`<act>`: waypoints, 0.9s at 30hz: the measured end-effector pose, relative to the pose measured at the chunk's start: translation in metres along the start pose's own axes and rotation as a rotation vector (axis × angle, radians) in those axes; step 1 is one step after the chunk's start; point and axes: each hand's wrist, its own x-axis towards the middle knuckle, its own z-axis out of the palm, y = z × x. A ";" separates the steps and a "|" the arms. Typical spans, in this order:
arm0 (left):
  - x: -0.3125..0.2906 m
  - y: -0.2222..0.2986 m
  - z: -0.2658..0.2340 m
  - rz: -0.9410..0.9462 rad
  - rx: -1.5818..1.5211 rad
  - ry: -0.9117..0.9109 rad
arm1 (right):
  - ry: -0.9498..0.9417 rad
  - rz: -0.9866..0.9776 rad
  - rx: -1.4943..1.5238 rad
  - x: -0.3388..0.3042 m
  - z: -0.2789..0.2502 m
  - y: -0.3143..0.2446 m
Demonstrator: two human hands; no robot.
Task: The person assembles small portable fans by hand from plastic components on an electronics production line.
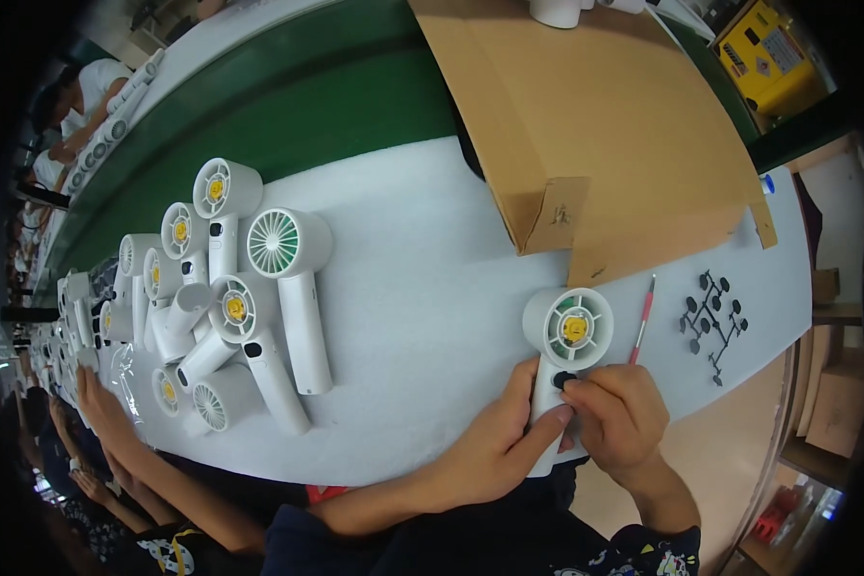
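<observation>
My left hand wraps around the handle of a white handheld fan, its round head pointing up and away from me. Inside the head a yellow hub shows behind spokes, with no front grille over it. At the fan's neck, the thumb and forefinger of my right hand pinch a small black button cap against the handle. Whether the cap sits fully in its slot is hidden by my fingertips. To the right lies a sprue of black button caps, and a red pen-like tool rests between it and the fan.
Several white fans are piled on the white tabletop at left. A large cardboard box covers the far right part. Behind runs a green strip. Another person's arm reaches in at left. A yellow case stands far right.
</observation>
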 end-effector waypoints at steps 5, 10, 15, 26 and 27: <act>0.000 0.000 -0.002 -0.028 0.045 0.003 | -0.049 -0.018 -0.004 -0.002 -0.003 0.005; 0.001 0.003 0.000 -0.060 0.075 -0.008 | -0.011 -0.098 -0.018 -0.007 -0.003 0.010; 0.001 0.004 -0.001 -0.074 0.068 0.009 | -0.103 0.044 0.071 0.003 -0.009 0.004; -0.001 0.005 -0.003 -0.110 -0.010 0.004 | 0.144 0.743 0.591 0.005 -0.024 -0.001; -0.001 0.007 -0.004 -0.129 -0.047 0.001 | 0.056 0.792 0.370 0.004 -0.034 0.005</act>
